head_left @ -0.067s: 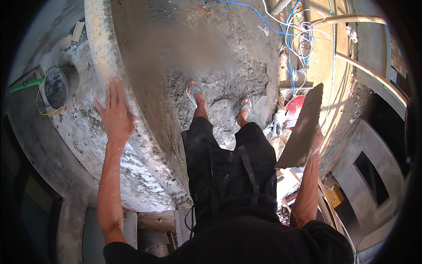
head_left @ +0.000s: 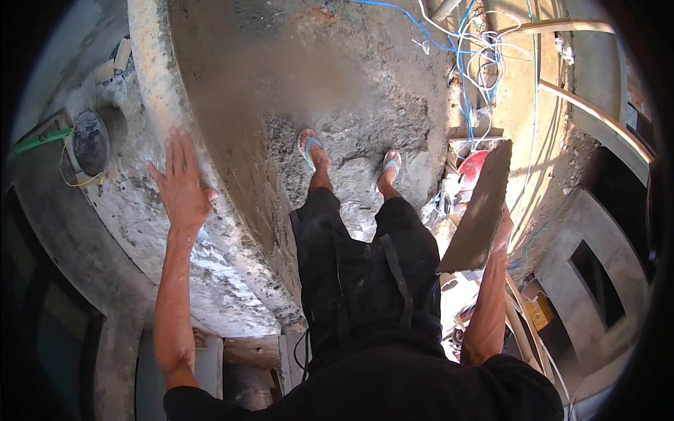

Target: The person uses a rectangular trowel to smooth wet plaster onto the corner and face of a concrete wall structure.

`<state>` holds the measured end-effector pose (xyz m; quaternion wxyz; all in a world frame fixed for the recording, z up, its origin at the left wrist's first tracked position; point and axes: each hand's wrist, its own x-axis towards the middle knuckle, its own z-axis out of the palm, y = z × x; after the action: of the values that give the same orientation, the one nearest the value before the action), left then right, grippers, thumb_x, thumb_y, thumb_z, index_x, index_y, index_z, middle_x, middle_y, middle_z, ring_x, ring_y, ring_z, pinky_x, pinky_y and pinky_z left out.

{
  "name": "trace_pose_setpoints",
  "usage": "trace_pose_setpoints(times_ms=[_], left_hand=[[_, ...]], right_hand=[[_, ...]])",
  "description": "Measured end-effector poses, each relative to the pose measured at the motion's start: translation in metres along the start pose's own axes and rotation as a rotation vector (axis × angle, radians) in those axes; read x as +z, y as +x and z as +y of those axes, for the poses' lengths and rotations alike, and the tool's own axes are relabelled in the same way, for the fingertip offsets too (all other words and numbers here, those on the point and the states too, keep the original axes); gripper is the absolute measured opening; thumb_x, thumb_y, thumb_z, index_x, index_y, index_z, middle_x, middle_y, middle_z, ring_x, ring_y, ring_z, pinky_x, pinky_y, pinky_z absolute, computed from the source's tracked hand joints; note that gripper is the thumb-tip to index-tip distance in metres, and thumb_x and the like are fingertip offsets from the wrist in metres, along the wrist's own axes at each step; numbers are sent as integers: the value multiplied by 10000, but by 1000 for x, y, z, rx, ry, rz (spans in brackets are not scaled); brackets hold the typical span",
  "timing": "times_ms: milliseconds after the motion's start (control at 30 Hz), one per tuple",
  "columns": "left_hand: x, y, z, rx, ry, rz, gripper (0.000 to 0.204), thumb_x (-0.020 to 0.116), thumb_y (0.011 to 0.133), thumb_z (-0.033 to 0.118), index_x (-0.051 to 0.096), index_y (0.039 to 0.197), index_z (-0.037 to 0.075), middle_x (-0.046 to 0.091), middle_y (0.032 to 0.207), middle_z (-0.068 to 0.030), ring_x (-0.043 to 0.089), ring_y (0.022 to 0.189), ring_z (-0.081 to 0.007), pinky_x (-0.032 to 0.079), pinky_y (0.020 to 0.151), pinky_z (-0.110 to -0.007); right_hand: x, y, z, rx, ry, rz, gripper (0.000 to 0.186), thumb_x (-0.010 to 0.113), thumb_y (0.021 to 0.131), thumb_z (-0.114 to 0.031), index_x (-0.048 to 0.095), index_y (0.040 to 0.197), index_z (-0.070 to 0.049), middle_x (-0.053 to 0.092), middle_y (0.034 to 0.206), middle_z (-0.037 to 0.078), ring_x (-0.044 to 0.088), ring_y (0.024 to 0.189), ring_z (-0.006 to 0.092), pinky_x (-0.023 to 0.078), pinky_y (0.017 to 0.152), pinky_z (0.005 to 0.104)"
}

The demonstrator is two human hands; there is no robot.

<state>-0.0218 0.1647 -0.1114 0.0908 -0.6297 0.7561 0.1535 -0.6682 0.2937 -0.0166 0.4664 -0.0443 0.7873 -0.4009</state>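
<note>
My left hand (head_left: pixel 184 184) is open, its fingers spread over the pale, rough top of a low concrete wall (head_left: pixel 156 63). Whether the palm rests on it cannot be made out. At the right, my right hand (head_left: pixel 503 228) grips a long, flat plastering float (head_left: pixel 479 214) from its far side. The float's broad face is grey-brown and smeared with mortar, and one long edge looks ragged. It is tilted beside my right thigh, hiding most of the fingers and the handle. Wet-looking brown mortar (head_left: pixel 210 105) coats the wall's inner face.
My sandalled feet stand on rough grey ground (head_left: pixel 351 161). Tangled blue and white cables (head_left: pixel 481 52) lie at the upper right, near a red round container (head_left: pixel 474 165) and wooden poles (head_left: pixel 597 112). Left of the wall sits a dark bucket (head_left: pixel 91 144).
The float has shifted slightly left and down with my right hand, its face turned a little more edge-on. My left hand keeps nearly the same place; the whole view has shifted slightly.
</note>
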Motion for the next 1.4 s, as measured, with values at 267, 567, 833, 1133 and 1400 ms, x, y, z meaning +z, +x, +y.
trace_pose_setpoints(times_ms=[267, 567, 833, 1133, 1400], left_hand=[[-1, -6, -4, -11, 103, -29, 1373, 241, 685, 1032, 71, 1649, 69, 94, 1715, -173, 157, 1566, -391, 32, 1156, -765], [-22, 14, 34, -92, 265, -222, 1383, 611, 670, 804, -7, 1636, 31, 33, 1714, -202, 119, 1575, -386, 57, 1217, -683], [-24, -2, 22, -73, 307, -179, 1438, 505, 657, 924, 0, 1620, -18, 68, 1703, -228, 150, 1566, -398, 11, 1225, -678], [-31, 10, 38, -71, 403, -284, 1385, 885, 669, 464, 1, 1622, -12, 90, 1694, -249, 180, 1553, -428, 109, 1218, -669], [-30, 8, 35, -87, 383, -242, 1383, 904, 662, 418, 3, 1619, -13, 104, 1691, -249, 193, 1553, -415, 132, 1220, -667]], right_hand=[[-4, 52, 27, 65, -214, -128, 387, 416, 1084, -194, 572, 1368, 17, 688, 1141, 113, 674, 992, 201, 571, 872, 354], [165, 136, 69, 620, -52, -638, 348, 472, 1061, -420, 610, 1096, -103, 504, 666, 0, 473, 474, 106, 428, 384, 271], [314, -65, 128, 368, -336, -848, 558, 504, 1054, -441, 483, 1458, -56, 576, 695, 67, 611, 588, 178, 491, 485, 364], [269, -121, 212, 236, -589, -764, 631, 502, 1044, -336, 323, 1574, -43, 703, 862, 275, 691, 584, 320, 579, 607, 449], [297, -153, 288, 547, -321, -707, 647, 538, 1025, -260, 299, 1587, -47, 622, 729, 106, 584, 507, 183, 514, 428, 365]])
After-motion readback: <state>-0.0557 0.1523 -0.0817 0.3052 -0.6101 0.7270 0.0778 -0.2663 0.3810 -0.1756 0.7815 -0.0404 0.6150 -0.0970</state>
